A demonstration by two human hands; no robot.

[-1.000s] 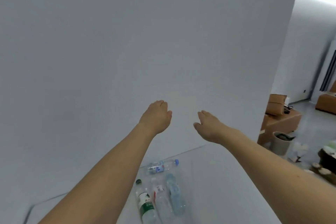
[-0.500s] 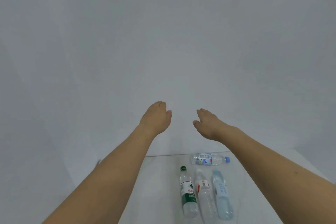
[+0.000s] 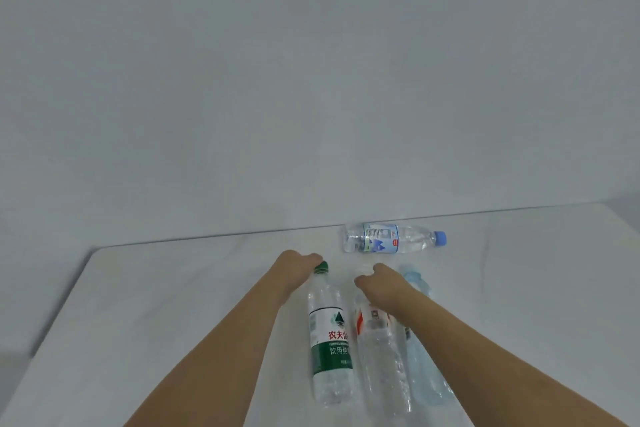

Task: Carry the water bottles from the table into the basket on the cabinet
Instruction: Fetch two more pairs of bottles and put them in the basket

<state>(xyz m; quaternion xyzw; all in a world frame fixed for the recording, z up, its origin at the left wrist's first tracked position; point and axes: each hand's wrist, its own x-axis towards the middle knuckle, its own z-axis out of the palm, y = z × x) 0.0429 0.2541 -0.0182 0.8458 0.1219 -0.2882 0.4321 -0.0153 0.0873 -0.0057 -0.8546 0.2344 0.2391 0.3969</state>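
Observation:
Three water bottles lie side by side on the white table (image 3: pixel 173 322): a green-label bottle (image 3: pixel 330 347) with a green cap, a red-label bottle (image 3: pixel 381 357) and a pale blue bottle (image 3: pixel 424 367). Behind them a blue-cap bottle (image 3: pixel 391 237) lies crosswise near the table's far edge. My left hand (image 3: pixel 294 269) is down at the green cap, fingers curled and touching it from the left. My right hand (image 3: pixel 381 284) lies over the red-label bottle's neck, thumb and fingers apart on either side of its white cap. Neither basket nor cabinet is in view.
A plain grey-white wall (image 3: pixel 311 80) rises straight behind the table. The table's left edge (image 3: pixel 62 305) runs diagonally down to the lower left, with a darker floor strip beyond it.
My view has swung from the room to the table and dropped. Both hands have come down from mid-air onto the bottle necks. The bottles have not moved.

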